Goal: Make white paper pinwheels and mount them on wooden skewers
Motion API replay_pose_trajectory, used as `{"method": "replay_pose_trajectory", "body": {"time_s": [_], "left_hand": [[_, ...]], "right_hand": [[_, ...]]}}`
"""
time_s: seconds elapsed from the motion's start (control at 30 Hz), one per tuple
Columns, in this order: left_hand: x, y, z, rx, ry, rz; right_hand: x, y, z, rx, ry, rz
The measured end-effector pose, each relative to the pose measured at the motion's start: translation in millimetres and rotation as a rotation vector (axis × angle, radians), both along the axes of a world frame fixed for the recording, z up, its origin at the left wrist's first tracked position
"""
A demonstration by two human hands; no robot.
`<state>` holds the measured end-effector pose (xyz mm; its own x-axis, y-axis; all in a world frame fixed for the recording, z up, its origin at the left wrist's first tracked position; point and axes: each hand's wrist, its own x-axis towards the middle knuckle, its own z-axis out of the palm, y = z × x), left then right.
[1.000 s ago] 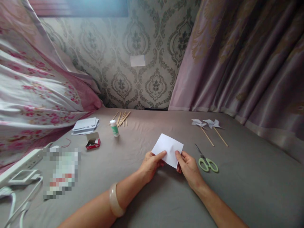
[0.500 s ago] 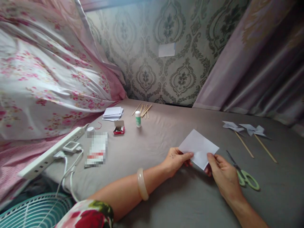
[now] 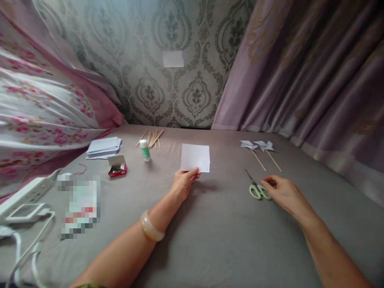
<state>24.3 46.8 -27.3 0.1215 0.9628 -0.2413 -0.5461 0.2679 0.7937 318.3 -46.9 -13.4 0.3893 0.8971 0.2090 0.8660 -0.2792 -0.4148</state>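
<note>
My left hand [image 3: 183, 184] is closed on the near edge of a square white sheet of paper [image 3: 195, 157], the thumb on top and the fingers beneath. It holds the paper above the grey cloth. My right hand [image 3: 283, 192] is at the green handles of a pair of scissors [image 3: 255, 191], which lie on the cloth with their blades pointing away. Its thumb and fingers are curled but apart, beside the right handle loop; some fingertips are hidden. Beyond the scissors lie two white paper pinwheels [image 3: 247, 145] on wooden sticks.
A glue stick [image 3: 145, 151] stands near a bunch of wooden sticks [image 3: 155, 139]. Farther left are a paper stack [image 3: 103, 147], an opened red box [image 3: 117, 167] of small metal pieces, a blurred packet [image 3: 82, 206] and a white power strip [image 3: 25, 196] with cables.
My right hand has let go of the paper and moved right to the scissors. My left hand keeps the paper, now turned more squarely. The view has swung right.
</note>
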Motion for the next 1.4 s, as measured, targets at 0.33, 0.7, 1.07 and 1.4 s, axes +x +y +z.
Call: {"method": "replay_pose_trajectory", "body": {"time_s": [0.33, 0.7, 1.07, 1.4], "left_hand": [[1, -10, 11.7, -0.028, -0.020, -0.017], [1, -7, 9.3, -0.035, 0.011, 0.000], [-2, -2, 8.7, -0.046, -0.007, 0.042], [-24, -7, 26.1, 0.031, 0.017, 0.058]], "right_hand": [[-6, -18, -19.7, -0.084, -0.108, 0.036], [-3, 23, 8.8, -0.464, 0.187, 0.017], [-10, 15, 19.9, -0.167, 0.876, 0.095], [-124, 33, 38.9, -0.042, 0.997, 0.251]]}}
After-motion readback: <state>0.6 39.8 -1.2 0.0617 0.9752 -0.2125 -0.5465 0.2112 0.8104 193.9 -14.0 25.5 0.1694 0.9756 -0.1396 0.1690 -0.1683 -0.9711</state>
